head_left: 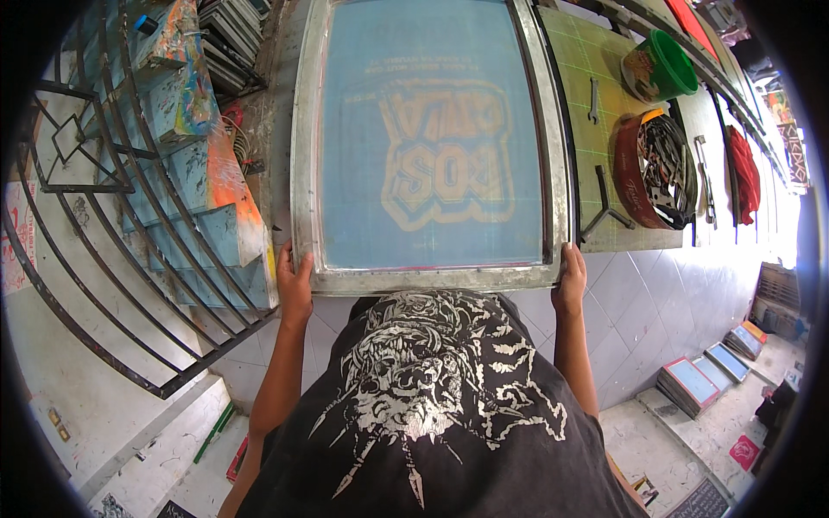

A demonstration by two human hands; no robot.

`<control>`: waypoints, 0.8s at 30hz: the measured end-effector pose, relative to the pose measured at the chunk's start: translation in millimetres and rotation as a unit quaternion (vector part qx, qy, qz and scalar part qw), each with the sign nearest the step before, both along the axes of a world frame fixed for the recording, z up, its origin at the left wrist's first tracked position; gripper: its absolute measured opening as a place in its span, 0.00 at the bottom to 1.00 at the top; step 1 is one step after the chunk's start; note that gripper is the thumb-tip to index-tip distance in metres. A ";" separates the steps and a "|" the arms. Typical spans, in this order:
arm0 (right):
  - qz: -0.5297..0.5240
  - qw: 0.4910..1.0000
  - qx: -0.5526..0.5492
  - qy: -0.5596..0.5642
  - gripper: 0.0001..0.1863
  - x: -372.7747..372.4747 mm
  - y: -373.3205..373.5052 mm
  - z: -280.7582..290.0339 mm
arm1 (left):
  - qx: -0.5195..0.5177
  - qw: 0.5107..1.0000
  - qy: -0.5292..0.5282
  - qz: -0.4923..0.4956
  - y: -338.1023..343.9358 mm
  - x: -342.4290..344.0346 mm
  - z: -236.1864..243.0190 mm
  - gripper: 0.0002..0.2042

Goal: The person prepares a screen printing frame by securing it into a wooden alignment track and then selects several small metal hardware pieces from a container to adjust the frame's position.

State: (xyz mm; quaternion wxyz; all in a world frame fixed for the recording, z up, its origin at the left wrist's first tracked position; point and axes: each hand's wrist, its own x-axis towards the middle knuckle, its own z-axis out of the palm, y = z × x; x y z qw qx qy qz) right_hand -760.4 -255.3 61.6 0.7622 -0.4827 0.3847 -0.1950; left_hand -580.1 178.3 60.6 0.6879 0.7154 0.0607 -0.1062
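Note:
A screen-printing frame [414,281] with a pale metal border and blue mesh [432,52] lies lengthwise before me, bearing faint yellowish, mirrored lettering and design. My left hand [295,281] is closed on its lower left corner, thumb along the outer side. At the lower right corner my right hand [570,281] grips the border the same way, fingertips partly hidden. Just right of the frame is a green gridded board [600,147] with a small wrench [594,99] and a black angled tool [602,207]. My dark printed shirt [414,406] sits below the frame.
Right: green bucket [656,69], red tin [637,186] of metal bits, red cloth [744,173]. Left: black metal rack [129,363], paint-smeared blue steps [181,224], stacked screens [233,39]. Several small screens [691,384] lie on the lower ledge at right.

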 end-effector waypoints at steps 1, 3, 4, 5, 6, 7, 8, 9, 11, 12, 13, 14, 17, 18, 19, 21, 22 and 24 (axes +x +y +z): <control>0.004 1.000 -0.003 0.000 0.11 -2.2 -1.9 -3.2 | -0.003 1.000 0.001 0.005 -1.9 -0.1 1.8 0.19; 0.012 1.000 -0.009 -0.001 0.11 -4.2 -4.6 -6.7 | -0.007 1.000 0.004 0.014 -4.3 -0.3 4.2 0.18; 0.009 1.000 -0.009 -0.002 0.11 -5.1 -5.4 -8.7 | -0.009 1.000 0.005 0.016 -4.9 -0.5 4.6 0.18; 0.006 1.000 -0.009 -0.002 0.11 -3.3 -3.3 -5.9 | -0.011 1.000 0.007 0.018 -4.7 -0.8 4.9 0.18; 0.003 1.000 -0.009 -0.002 0.11 -1.8 -1.7 -3.2 | -0.010 1.000 0.005 0.017 -4.1 -0.8 4.0 0.18; 0.009 1.000 -0.009 -0.001 0.11 -0.8 -0.9 -0.8 | -0.009 1.000 0.003 0.016 -3.1 -0.7 2.3 0.18; 0.014 1.000 -0.010 0.000 0.11 -0.3 -0.4 1.9 | -0.009 1.000 0.002 0.015 -2.4 -0.7 1.1 0.18; 0.020 1.000 -0.011 0.002 0.11 -0.1 -0.1 3.0 | -0.007 1.000 0.002 0.015 -1.5 -0.7 0.1 0.18; 0.016 1.000 -0.010 0.001 0.11 -2.0 -2.2 -1.6 | -0.002 1.000 0.003 0.014 -0.5 -0.5 -1.0 0.18; 0.013 1.000 -0.009 0.001 0.11 -3.9 -3.9 -5.0 | 0.000 1.000 -0.001 0.011 -0.6 -0.4 -1.3 0.18; 0.014 1.000 -0.009 -0.003 0.11 -6.5 -6.5 -9.7 | 0.001 1.000 -0.004 0.009 -0.6 -0.1 -1.5 0.18; 0.015 1.000 -0.008 -0.007 0.11 -6.7 -7.8 -11.8 | 0.004 1.000 -0.008 0.006 -0.6 0.2 -1.0 0.18; 0.009 1.000 0.006 -0.009 0.12 -6.4 -6.4 -9.8 | -0.008 1.000 0.002 0.010 -1.6 -0.3 0.4 0.18; 0.005 1.000 0.014 -0.008 0.12 -4.7 -4.7 -6.2 | -0.006 1.000 0.000 0.009 -1.9 -0.5 1.4 0.18; 0.014 1.000 0.012 -0.013 0.12 -4.1 -4.6 -5.4 | -0.005 1.000 -0.001 0.009 -2.4 -0.6 2.5 0.18; 0.028 0.999 0.007 -0.021 0.13 -4.9 -5.0 -3.8 | -0.002 1.000 0.000 0.008 -3.5 -0.7 4.2 0.19; 0.027 0.999 0.007 -0.019 0.13 -5.9 -5.7 -4.7 | -0.001 1.000 0.001 0.008 -3.9 -0.6 4.7 0.19; 0.025 1.000 0.006 -0.015 0.13 -6.8 -7.1 -6.5 | 0.007 1.000 0.004 0.006 -3.8 0.1 4.8 0.19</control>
